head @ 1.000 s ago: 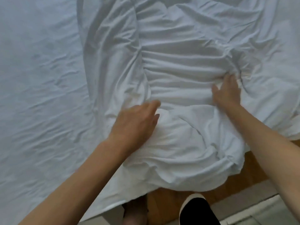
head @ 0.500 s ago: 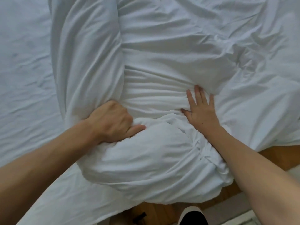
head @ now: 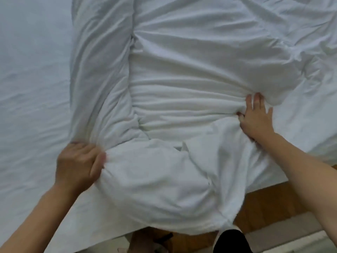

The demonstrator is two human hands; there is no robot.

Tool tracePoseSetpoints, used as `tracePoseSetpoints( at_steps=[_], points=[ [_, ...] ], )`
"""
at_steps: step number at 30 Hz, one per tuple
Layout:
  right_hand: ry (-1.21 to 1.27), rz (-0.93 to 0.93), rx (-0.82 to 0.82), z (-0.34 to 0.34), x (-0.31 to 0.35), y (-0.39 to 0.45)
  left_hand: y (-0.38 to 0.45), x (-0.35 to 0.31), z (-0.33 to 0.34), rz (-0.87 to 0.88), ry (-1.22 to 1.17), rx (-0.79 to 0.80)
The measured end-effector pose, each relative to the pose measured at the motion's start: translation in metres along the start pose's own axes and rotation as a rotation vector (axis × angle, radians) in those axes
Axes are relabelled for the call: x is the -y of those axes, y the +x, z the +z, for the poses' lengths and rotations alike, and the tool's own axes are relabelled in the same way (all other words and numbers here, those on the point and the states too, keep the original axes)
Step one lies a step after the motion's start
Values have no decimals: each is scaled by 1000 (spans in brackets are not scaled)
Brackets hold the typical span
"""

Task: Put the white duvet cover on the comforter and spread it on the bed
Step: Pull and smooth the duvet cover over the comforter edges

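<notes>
Two hands are working the soft, limp white fabric duvet cover [head: 182,79]: left hand [head: 78,165] pinching its bunched edge, right hand [head: 257,117] pressing, fingers spread; gathered folds are probably offering the surest hold.

Both arms reach forward, bare.
Left hand [head: 78,165] curls its grip tight; right hand [head: 256,117] lies flat, fingers spread.

A bedroom in a home: a bed [head: 27,106] with a wrinkled white sheet lies under both hands, and wooden flooring [head: 264,203] shows below the right wrist.
</notes>
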State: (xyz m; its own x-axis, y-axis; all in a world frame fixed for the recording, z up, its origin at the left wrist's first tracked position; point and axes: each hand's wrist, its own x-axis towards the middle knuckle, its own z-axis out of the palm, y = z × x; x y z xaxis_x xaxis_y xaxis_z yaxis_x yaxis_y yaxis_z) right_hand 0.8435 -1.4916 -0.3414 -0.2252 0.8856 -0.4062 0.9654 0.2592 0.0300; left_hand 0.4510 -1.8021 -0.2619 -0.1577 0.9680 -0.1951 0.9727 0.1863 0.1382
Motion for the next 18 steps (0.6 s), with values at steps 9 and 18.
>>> tracePoseSetpoints(
  at_steps=[9, 18],
  points=[
    [740, -292, -116, -53, 202, -52, 120, -74, -26, 602, 174, 38],
    [395, -476, -126, 47, 235, -82, 132, -38, -13, 615, 339, 155]
  ],
)
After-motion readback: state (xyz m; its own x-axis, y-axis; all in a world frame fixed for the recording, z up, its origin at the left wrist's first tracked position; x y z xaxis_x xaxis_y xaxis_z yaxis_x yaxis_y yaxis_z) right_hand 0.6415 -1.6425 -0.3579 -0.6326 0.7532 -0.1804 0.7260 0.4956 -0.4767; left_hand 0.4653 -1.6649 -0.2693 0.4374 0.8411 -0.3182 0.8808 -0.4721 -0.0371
